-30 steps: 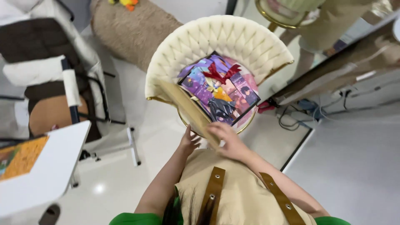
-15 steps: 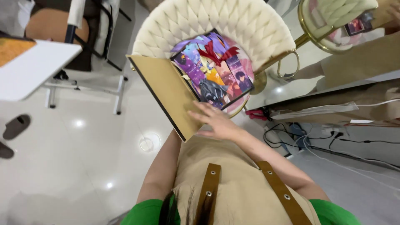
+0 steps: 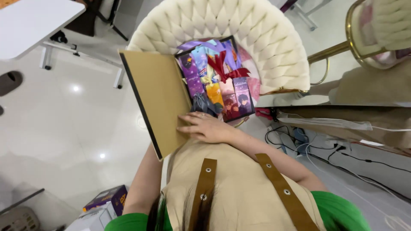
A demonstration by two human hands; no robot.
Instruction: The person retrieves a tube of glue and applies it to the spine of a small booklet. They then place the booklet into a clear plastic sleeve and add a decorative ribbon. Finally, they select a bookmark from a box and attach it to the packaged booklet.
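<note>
A flat brown board (image 3: 158,94) with a dark edge is held tilted in front of me, over the near rim of a cream tufted chair (image 3: 257,34). My right hand (image 3: 209,127) lies flat on the board's near right corner, fingers spread and pointing left. My left forearm (image 3: 143,184) runs up under the board; that hand is hidden beneath it and seems to carry it. On the chair seat leans a black-framed picture (image 3: 216,81), colourful with cartoon figures and a red ribbon shape, just right of the board.
A white table (image 3: 30,21) stands at the upper left, with a dark slipper (image 3: 10,82) on the glossy floor. A gold-legged chair (image 3: 376,38) is at the upper right. Cables (image 3: 308,145) trail along the floor on the right. A purple box (image 3: 107,197) sits at the lower left.
The board has swung further open to the left, away from the framed picture. My right hand has stayed on its near corner. My left hand has slipped out of sight beneath it.
</note>
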